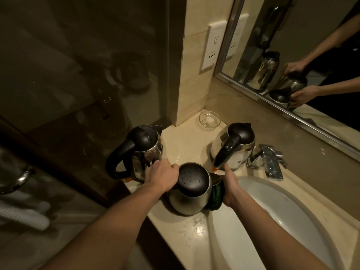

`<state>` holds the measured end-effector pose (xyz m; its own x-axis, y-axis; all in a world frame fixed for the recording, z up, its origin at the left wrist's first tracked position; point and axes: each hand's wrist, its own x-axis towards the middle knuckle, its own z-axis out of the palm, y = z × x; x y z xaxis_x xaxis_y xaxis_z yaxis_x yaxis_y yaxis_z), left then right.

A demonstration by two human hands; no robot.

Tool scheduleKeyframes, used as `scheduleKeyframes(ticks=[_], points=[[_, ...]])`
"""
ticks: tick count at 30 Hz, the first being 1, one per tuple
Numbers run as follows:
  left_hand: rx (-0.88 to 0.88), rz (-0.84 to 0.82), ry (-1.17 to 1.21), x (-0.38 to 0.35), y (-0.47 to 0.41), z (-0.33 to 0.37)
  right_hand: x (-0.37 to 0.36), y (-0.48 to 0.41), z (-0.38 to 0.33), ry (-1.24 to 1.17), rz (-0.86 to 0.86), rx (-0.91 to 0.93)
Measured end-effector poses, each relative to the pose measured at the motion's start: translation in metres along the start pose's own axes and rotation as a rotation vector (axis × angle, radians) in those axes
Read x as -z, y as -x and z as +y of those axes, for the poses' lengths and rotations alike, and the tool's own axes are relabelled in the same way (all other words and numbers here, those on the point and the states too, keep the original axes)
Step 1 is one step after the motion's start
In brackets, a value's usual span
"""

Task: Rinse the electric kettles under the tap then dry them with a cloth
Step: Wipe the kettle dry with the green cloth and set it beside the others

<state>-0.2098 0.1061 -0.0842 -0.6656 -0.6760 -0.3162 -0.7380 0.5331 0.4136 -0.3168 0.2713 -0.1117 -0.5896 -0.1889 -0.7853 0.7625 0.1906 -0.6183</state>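
Near kettle (190,199), of polished steel with a black lid, is stood upright on the beige countertop (187,141), at the left rim of the white washbasin (282,211). Water droplets are seen on its lid.

The left hand (162,176) is clenched round the handle on the kettle's left side; the handle itself is mostly covered by the fist. A green cloth (216,195) is held against the kettle's right wall by the right hand (230,184). The thumb is extended upward along the spout side, and the remaining fingers are wrapped round the cloth, largely out of sight.

The left kettle (144,147) is placed near the counter's left edge, lid closed and wet, handle turned outward. The right kettle (233,147) is placed just beside the chrome tap (270,162), handle turned toward the viewer. All three kettles are stood apart from one another.

A clear glass dish (209,119) is located in the back corner. A wall socket plate (213,47) is mounted above it, beside the framed mirror (311,45). Splashed water (198,228) is visible on the front of the counter.
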Motion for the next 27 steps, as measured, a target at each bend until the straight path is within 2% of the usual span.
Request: scheduleKeyframes(ticks=[14, 27], points=[[-0.072, -0.065, -0.031, 0.0, -0.01, -0.003, 0.014, -0.017, 0.011, 0.137, -0.218, -0.058], [-0.224, -0.205, -0.124, 0.011, -0.007, 0.003, 0.025, 0.007, -0.001, 0.307, -0.398, -0.07]])
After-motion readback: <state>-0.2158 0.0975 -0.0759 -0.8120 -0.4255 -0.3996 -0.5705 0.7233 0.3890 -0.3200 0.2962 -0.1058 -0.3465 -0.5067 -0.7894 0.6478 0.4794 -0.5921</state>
